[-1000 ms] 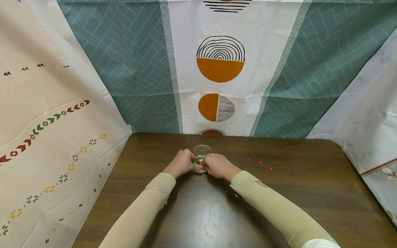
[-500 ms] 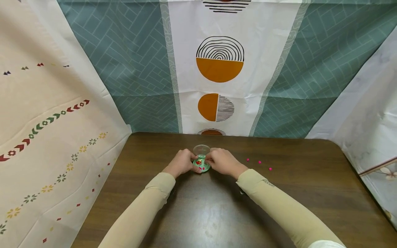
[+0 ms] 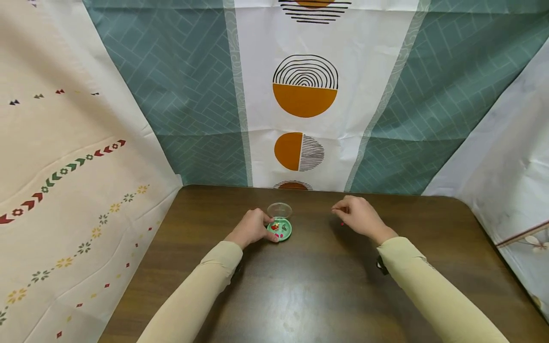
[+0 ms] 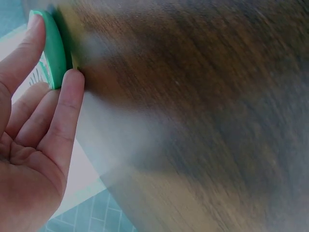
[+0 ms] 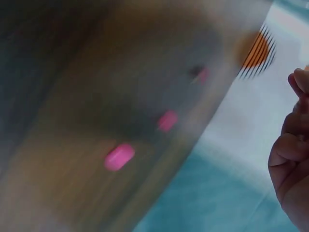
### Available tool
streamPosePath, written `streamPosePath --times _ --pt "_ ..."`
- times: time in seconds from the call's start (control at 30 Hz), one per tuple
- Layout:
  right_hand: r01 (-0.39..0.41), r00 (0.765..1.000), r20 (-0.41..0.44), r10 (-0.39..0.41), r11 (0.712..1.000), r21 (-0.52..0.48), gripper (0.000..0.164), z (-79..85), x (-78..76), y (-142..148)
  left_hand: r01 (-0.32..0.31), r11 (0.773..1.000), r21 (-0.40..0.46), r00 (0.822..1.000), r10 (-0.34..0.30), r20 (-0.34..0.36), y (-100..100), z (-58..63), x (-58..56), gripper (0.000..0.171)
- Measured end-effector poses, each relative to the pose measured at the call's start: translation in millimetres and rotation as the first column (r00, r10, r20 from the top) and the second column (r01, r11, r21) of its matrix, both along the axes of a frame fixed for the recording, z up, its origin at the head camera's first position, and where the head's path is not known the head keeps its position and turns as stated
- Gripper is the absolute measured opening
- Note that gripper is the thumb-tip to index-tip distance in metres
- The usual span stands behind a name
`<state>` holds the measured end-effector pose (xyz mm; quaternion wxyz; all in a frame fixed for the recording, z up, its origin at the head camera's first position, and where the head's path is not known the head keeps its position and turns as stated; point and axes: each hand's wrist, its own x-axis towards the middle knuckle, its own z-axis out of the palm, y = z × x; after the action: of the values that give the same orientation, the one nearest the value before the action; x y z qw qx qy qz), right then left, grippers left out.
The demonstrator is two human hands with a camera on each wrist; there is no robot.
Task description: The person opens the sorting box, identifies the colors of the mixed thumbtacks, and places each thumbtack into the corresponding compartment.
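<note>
A round green pill case [image 3: 285, 235] stands on the table, its clear lid [image 3: 279, 210] raised at the back. Two pink tablets and small red and dark things show inside. My left hand [image 3: 253, 227] grips the case's left edge; in the left wrist view the thumb lies on one face of the green case [image 4: 54, 50], fingers at the other. Further right, my right hand [image 3: 360, 215] hovers with curled fingers and thumb and index tips together, nothing visible between them. Below it lies a pink tablet [image 3: 342, 224]. The right wrist view shows three, the nearest pink tablet [image 5: 119, 157] largest.
The brown wooden table [image 3: 274, 295] ends at a patterned cloth backdrop [image 3: 302, 124] behind the case. A cream cloth [image 3: 86, 214] hangs along the left side, and a pale cloth [image 3: 510, 157] along the right.
My right hand has left the pill case and moved right, over the loose pink tablets. The left hand has stayed on the case. Two pink tablets now show plainly inside it.
</note>
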<state>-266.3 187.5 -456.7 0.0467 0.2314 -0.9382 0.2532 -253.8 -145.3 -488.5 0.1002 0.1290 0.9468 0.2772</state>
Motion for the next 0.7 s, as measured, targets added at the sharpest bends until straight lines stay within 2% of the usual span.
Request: streamPosePath --times 0.17,0.3,0.53,0.7 --pt "0.089 0.995 0.032 -0.09 0.996 0.027 0.013 -5.2 10.8 51.4 0.004 1.0 0.005 1.0 -0.004 -0.003 2.5 -0.1 0.3 0.062" --pt "0.133 0.989 0.058 -0.137 0.989 0.068 0.014 -9.3 16.7 79.1 0.006 1.0 0.01 1.0 -0.006 0.006 2.9 0.7 0.5 0.062" --pt "0.097 0.981 0.159 -0.109 0.992 0.079 0.01 -15.9 25.0 103.3 0.003 1.0 0.0 1.0 -0.003 0.012 4.0 1.7 1.2 0.063" --pt "0.083 0.977 0.189 -0.1 0.992 0.095 0.007 -20.7 27.4 109.6 -0.008 1.0 -0.008 1.0 0.009 0.021 3.8 0.9 2.3 0.063"
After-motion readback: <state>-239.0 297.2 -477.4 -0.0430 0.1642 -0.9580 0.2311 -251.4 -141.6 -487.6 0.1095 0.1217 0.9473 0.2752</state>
